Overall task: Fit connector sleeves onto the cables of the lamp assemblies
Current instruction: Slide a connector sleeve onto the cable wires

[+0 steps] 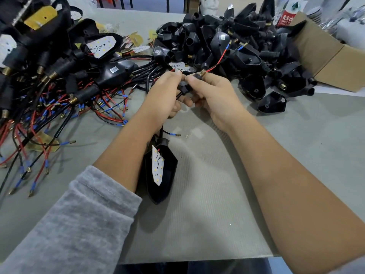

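Both hands (166, 91) (213, 95) grip one black connector sleeve (185, 89); bottle label (286, 17) writing unclear.

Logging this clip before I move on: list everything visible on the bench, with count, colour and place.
connector sleeve: one, black with a brass threaded end, held between both hands at centre
red wire: one, runs up from the sleeve's brass end
lamp assembly: one, black housing with white LED board, on the table under the left forearm
finished assemblies: too many to count, black with red, black and blue-tipped wires, heaped at left
empty housings: too many to count, black, piled at upper right
cardboard box: one, brown, far right
bottle: one, red and white label, top right
table: one, grey
left hand: grips the sleeve, grey sleeve on the arm
right hand: pinches the sleeve's brass end
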`<state>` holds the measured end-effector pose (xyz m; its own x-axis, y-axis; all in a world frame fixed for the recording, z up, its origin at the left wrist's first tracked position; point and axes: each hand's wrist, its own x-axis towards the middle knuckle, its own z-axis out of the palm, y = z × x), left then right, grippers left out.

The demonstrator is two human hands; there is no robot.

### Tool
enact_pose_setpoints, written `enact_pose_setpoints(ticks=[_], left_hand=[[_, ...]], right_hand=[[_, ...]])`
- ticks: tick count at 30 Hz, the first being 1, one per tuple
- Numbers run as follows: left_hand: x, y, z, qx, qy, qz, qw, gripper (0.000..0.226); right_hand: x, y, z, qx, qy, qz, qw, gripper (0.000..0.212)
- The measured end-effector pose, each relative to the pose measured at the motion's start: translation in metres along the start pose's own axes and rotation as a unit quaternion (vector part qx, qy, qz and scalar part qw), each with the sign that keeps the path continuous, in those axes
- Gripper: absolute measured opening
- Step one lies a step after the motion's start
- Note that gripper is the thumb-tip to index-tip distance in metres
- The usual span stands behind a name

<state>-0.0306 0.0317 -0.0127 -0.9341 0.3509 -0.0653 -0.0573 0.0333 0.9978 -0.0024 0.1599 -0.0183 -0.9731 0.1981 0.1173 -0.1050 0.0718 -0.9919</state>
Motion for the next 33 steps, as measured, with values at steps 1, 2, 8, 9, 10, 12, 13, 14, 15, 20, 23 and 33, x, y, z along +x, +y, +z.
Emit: enact_pose_setpoints(ticks=[1,2,8,9,10,12,13,14,15,20,23,33], left_hand=[[0.0000,-0.0001,0.0000,0.008,-0.003,0.001,1.000,0.031],[0.0002,-0.0004,0.0000,0.018,-0.006,0.004,1.000,0.030],[0.0006,-0.0051,-0.0018,0.091,-0.016,0.042,0.995,0.024],[0.0006,-0.0050,-0.0022,0.094,-0.019,0.040,0.995,0.025],[0.0007,-0.0046,-0.0022,0.093,-0.024,0.035,0.995,0.027],[0.0010,-0.0034,-0.0006,0.089,-0.038,0.018,0.995,0.033],[0.0009,-0.0031,0.0004,0.088,-0.042,0.009,0.995,0.036],[0.0011,-0.0022,0.0018,0.087,-0.043,0.003,0.995,0.038],[0.0010,-0.0019,0.0024,0.084,-0.044,0.000,0.995,0.040],[0.0010,-0.0012,0.0025,0.077,-0.062,0.005,0.995,0.042],[0.0015,-0.0011,0.0005,0.084,-0.081,0.002,0.993,0.042],[0.0028,-0.0010,-0.0066,0.118,-0.124,0.027,0.985,0.044]], right_hand=[[0.0006,-0.0012,0.0006,0.018,-0.002,0.011,1.000,0.024],[0.0015,-0.0024,0.0013,0.043,-0.002,0.027,0.999,0.029],[0.0015,-0.0031,-0.0037,0.100,0.043,0.029,0.994,0.027],[0.0012,-0.0028,-0.0051,0.110,0.057,0.021,0.992,0.025],[0.0013,-0.0026,-0.0060,0.123,0.068,0.018,0.990,0.024],[0.0017,-0.0027,-0.0066,0.128,0.083,0.012,0.988,0.026],[0.0016,-0.0026,-0.0063,0.116,0.088,0.004,0.989,0.026],[0.0017,-0.0030,-0.0060,0.101,0.095,-0.009,0.990,0.026],[0.0013,-0.0032,-0.0053,0.088,0.102,-0.023,0.991,0.026],[-0.0007,-0.0036,-0.0050,0.069,0.140,-0.050,0.986,0.025],[-0.0004,-0.0037,-0.0062,0.065,0.157,-0.044,0.985,0.025],[-0.0006,-0.0047,-0.0061,0.075,0.163,-0.017,0.984,0.027]])
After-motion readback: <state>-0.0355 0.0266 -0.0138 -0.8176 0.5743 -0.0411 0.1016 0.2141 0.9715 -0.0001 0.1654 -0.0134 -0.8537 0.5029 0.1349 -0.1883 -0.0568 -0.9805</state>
